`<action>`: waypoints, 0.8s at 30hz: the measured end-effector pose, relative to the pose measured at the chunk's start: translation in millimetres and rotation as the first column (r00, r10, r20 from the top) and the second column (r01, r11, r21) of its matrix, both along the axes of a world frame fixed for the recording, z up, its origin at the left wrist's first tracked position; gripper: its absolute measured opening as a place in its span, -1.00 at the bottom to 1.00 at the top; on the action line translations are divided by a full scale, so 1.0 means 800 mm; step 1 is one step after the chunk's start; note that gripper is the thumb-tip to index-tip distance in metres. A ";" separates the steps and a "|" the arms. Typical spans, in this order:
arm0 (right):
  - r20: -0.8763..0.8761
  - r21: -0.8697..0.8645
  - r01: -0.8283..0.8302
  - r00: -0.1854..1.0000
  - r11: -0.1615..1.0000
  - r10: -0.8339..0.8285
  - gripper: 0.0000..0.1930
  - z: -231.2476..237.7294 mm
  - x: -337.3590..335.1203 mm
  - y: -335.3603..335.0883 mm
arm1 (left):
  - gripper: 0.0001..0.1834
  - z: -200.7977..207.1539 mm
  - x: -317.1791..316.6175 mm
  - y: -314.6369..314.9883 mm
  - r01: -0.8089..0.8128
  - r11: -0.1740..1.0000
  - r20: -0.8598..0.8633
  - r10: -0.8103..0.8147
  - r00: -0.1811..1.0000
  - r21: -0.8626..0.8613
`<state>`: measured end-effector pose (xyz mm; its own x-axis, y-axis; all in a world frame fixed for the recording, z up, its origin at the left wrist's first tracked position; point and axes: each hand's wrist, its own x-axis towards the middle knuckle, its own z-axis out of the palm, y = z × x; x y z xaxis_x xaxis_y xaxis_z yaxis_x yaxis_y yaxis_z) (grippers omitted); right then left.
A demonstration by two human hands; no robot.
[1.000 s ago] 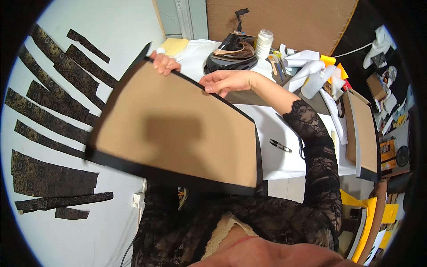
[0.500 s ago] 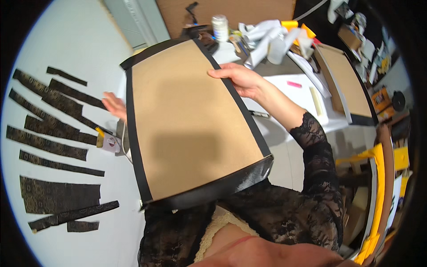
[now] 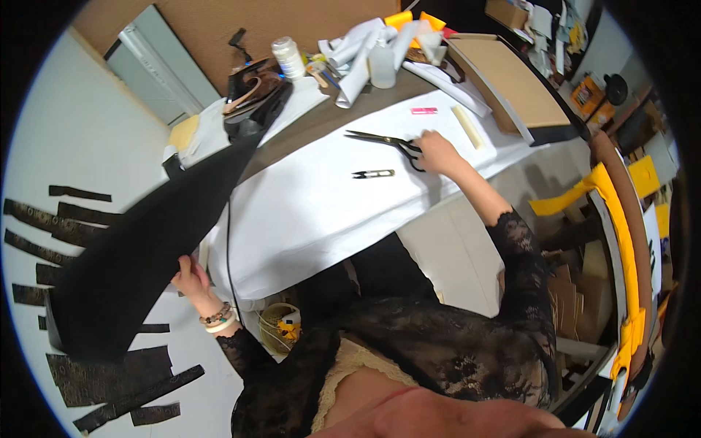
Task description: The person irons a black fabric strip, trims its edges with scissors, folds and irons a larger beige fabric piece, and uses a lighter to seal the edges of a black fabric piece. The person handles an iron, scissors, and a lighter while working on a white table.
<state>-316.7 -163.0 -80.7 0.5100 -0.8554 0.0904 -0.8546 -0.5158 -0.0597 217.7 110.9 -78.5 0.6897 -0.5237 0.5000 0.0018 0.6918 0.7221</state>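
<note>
My left hand (image 3: 191,279), wearing bracelets, grips the lower right edge of a large black-covered box (image 3: 153,241). The box is tilted at the left, with its dark side facing me; its tan face is hidden. On the white-covered table, my right hand (image 3: 439,155) has its fingers at the handles of black scissors (image 3: 385,139). Their blades point left and are slightly parted. Small thread snips (image 3: 372,174) lie just below the scissors. Beyond my right hand are a pink piece (image 3: 423,111) and a cream strip (image 3: 467,127).
Dark patterned strips (image 3: 109,379) are spread over the white surface at left. A jar (image 3: 289,60), a translucent bottle (image 3: 381,67) and rolled white sheets (image 3: 358,80) crowd the table's back. A shallow cardboard box (image 3: 511,80) stands at far right. A bin (image 3: 272,327) sits below the table edge.
The box has swung left and turned from its tan face to its black side. My right hand has left it and reached the scissors; my left hand now grips its edge.
</note>
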 end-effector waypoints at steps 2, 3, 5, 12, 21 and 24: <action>0.015 0.073 0.052 0.998 0.996 -0.053 -0.63 -0.028 -0.001 -0.003 | -0.64 0.021 -0.029 0.009 0.074 0.993 0.029 -0.072 0.997 -0.090; 0.076 0.005 0.021 0.997 1.000 -0.022 -0.64 -0.032 -0.002 -0.004 | -0.60 0.025 -0.045 0.003 0.124 0.982 0.059 -0.117 0.991 -0.144; 0.092 0.148 -0.010 0.996 0.989 -0.004 -0.64 -0.013 0.006 -0.003 | -0.51 0.039 -0.077 0.000 0.177 0.958 0.084 -0.162 0.983 -0.224; 0.494 0.086 -0.075 0.869 0.993 0.023 -0.67 0.003 0.003 0.026 | -0.83 0.029 -0.085 0.021 0.259 0.930 0.069 -0.250 0.966 -0.262; 0.948 -0.026 -0.295 0.296 0.955 0.118 -0.46 0.077 0.025 0.218 | -0.89 0.010 -0.100 0.041 0.284 0.896 0.167 -0.240 0.956 -0.340; 0.939 -0.056 -0.322 0.304 0.945 0.159 -0.43 0.076 0.027 0.239 | -0.87 0.013 -0.107 0.035 0.298 0.884 0.173 -0.250 0.953 -0.359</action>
<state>-294.7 28.4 -19.9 0.3488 -0.7530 0.5579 -0.0399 -0.6067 -0.7939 132.1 138.8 -67.8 0.4694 -0.4389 0.7662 0.1619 0.8958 0.4139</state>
